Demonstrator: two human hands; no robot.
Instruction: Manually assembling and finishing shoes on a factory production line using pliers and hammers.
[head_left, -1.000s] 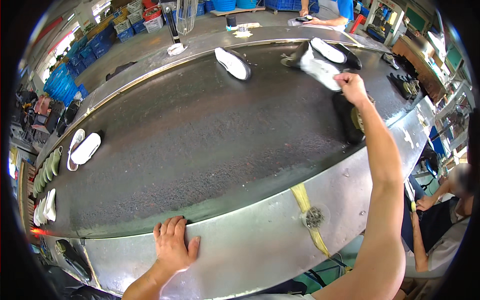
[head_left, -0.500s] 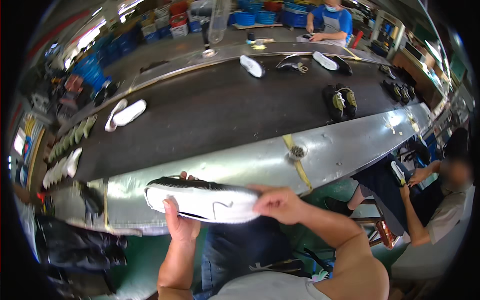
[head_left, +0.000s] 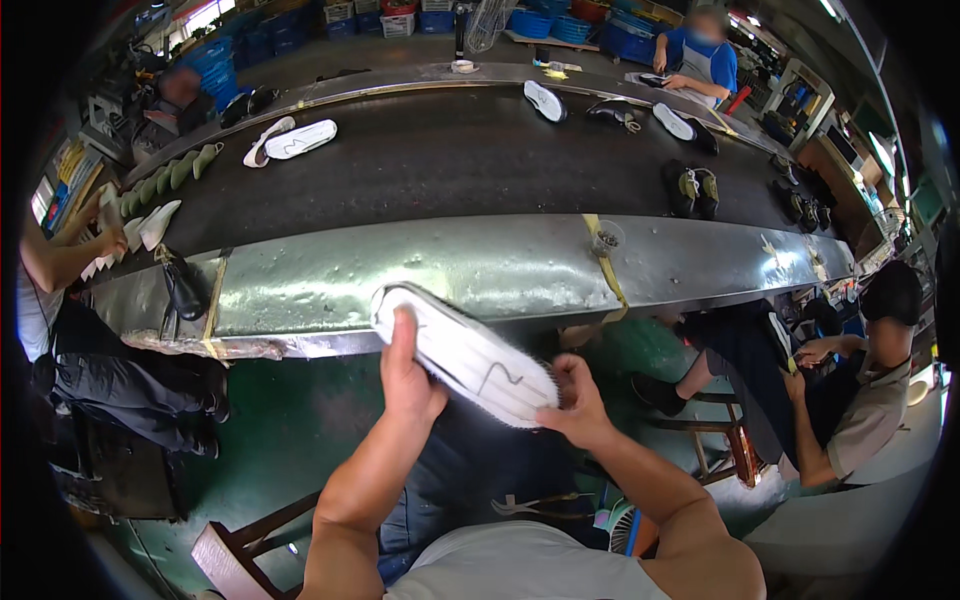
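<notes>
Belt (head_left: 430, 160): Ran dark and matte from left to right; carried shoes and shoe parts in scattered groups.
Near ledge (head_left: 400, 265): Bordered the near side of the belt; showed dented metal with bright reflections.
Yellow tape (head_left: 614, 288): Crossed the near ledge before the belt's right half, just beside a round clear dish (head_left: 607, 240).
White-soled shoe (head_left: 468, 355): Was held on the near side of the belt; faced sole up, tilted, with a dark curved line across the white.
Left hand (head_left: 412, 375): Clamped on the shoe's left edge, thumb laid over the sole.
Right hand (head_left: 580, 405): Clamped on the shoe's lower right end, thumb against the sole.
Green pieces (head_left: 172, 178): Stood in a row at the belt's left end.
Black-and-green shoes (head_left: 692, 190): Stood paired on the belt's right half.
Floor (head_left: 290, 400): Showed green on the near side of the belt.
Blue baskets (head_left: 570, 28): Stood beyond the belt.
Blue-shirted co-worker (head_left: 705, 65): Worked beyond the belt's right half.
Seated co-worker (head_left: 860, 430): Sat on the belt's near side, toward the right end.
</notes>
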